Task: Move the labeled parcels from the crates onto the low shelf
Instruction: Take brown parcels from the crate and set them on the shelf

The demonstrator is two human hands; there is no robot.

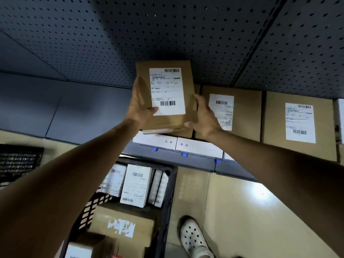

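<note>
Currently both hands grip one parcel, left hand on its left side, right hand on its right edge, above the shelf front edge. It should be set flush against the neighbouring box, label up. More wait in the crate.

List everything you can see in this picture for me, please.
Pegboard: one, grey-blue, behind the low shelf.
Held parcel: one, brown with white label, in front of the pegboard.
Shelf parcels: two clearly, brown with white labels, on the shelf, right.
Flat boxes: two, white, shelf's front edge.
Crate: one, black, on the floor, holding white and brown parcels.
Shoe: one, white, beside the crate.
Left hand: one, gripping the held parcel's left side.
Right hand: one, gripping its right side.
</note>
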